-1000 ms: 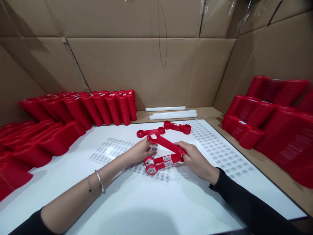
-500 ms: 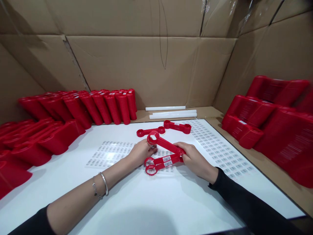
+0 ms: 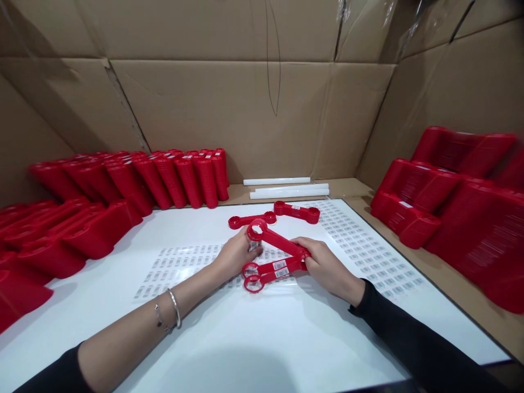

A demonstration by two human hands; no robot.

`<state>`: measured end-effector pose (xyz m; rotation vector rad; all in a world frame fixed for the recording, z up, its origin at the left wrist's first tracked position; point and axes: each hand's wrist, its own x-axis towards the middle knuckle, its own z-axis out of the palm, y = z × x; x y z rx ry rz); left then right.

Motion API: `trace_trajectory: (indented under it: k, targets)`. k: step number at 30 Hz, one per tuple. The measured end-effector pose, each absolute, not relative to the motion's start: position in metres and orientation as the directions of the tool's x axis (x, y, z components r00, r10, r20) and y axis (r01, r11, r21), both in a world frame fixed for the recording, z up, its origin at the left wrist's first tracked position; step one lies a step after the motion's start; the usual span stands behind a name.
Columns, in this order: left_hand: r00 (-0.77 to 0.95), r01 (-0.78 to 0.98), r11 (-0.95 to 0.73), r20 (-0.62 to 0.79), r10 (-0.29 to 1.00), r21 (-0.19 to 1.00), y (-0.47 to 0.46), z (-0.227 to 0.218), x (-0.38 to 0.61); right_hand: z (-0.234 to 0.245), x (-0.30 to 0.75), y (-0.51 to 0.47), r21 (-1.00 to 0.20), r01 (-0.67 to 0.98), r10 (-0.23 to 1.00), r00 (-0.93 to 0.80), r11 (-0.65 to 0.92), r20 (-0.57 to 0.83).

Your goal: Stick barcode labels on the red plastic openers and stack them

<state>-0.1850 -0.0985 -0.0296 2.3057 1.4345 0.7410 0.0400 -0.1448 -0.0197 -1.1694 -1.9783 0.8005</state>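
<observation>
My right hand (image 3: 327, 267) is closed round the joined ends of several red plastic bars with ring-shaped ends (image 3: 282, 240), which fan out to the left. Two lower bars carry white barcode labels (image 3: 280, 266); the upper one shows no label. Beside the fanned rings, my left hand (image 3: 235, 254) is closed over a sheet of barcode labels (image 3: 176, 265). Its fingertips are partly behind the upper ring, so what they pinch is hidden. Just beyond the hands, a red bar (image 3: 249, 219) and a labelled red bar stack (image 3: 297, 212) lie on the white board (image 3: 229, 338).
Stacks of red bars (image 3: 164, 180) stand along the left and back left. More stacks (image 3: 470, 229) sit on cardboard at the right. White rolls (image 3: 289, 191) lie at the back, before a cardboard wall (image 3: 204, 103). Another label sheet (image 3: 368, 251) lies at the right.
The label sheet under my left hand has slid toward me and slightly left. My left hand has shifted a little; my right hand and the fanned bars are almost still.
</observation>
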Motion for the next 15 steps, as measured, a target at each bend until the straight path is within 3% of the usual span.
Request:
trace_trajectory:
  k: [3, 8, 15]
  targets:
    - [0.396, 0.708, -0.467, 0.249, 0.884, 0.531, -0.099, -0.023, -0.184, -0.021, 0.04, -0.144, -0.794, 0.472, 0.913, -0.325, 0.383, 0.246]
    - [0.449, 0.64, -0.43, 0.144, 0.882, 0.636, -0.101, 0.004, -0.183, -0.021, 0.042, -0.141, -0.786, 0.508, 0.932, -0.263, 0.352, 0.248]
    - [0.387, 0.506, -0.19, -0.024, 0.922, 0.841, -0.122, 0.041, -0.171, -0.013, 0.04, -0.145, -0.819, 0.479, 0.947, -0.207, 0.316, 0.245]
